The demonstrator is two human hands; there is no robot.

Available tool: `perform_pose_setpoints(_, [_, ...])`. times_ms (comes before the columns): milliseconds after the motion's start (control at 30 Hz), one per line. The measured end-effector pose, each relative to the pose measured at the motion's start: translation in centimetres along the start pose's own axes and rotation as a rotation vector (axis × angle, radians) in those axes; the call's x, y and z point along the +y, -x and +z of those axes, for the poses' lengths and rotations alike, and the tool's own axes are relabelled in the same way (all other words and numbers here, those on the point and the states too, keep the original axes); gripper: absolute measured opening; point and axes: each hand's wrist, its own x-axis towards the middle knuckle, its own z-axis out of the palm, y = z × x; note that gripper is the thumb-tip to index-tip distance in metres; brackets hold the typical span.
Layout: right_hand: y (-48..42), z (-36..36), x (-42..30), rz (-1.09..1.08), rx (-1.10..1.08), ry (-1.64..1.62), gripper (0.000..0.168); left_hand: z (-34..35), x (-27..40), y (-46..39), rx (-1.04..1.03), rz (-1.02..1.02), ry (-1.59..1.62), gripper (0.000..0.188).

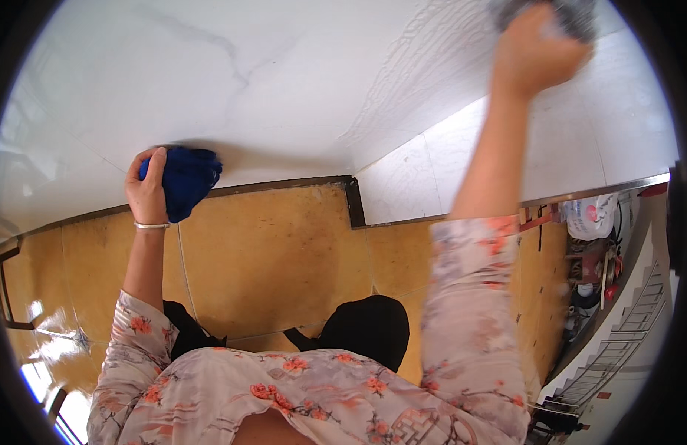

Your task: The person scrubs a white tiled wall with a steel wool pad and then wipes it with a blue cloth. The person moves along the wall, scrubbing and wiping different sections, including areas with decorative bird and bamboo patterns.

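Observation:
A bunched blue cloth (186, 181) is held in my left hand (147, 186), against the lower part of a glossy white tiled wall (299, 83). High at the upper right, my right hand (538, 55) is closed on a grey cloth (569, 16), blurred and partly cut off by the picture's rim. It lies against the white surface. Curved wet streaks run down the wall to the left of the grey cloth.
Dark skirting (352, 203) follows the wall's stepped foot above yellow floor tiles (265, 250). On the right are a white plastic bag (591, 217), assorted household items and a staircase with a metal railing (627, 328). A dark metal frame stands at far left (4, 289).

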Motion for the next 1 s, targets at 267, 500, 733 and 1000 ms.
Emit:
perform_pose_setpoints(267, [34.0,-3.3,-4.4,0.758,-0.255,-0.039,0.028,0.9,1.9,0.2,-0.041,0.076,-0.278,0.016])
perform_pose_setpoints(500, [40.4,-5.3,-3.8,1.296,-0.515,0.106,0.03,0.1,1.8,-0.2,-0.112,0.041,-0.407,0.016])
perform_pose_setpoints(733, [27.9,-3.1,1.5,0.773,-0.024,-0.197,0.03,0.6,2.1,-0.2,-0.094,0.037,-0.372,0.018])
perform_pose_setpoints(1000, [42.9,-4.4,-0.9,1.19,-0.258,0.199,0.029,1.0,2.0,-0.6,-0.072,0.077,-0.427,0.017])
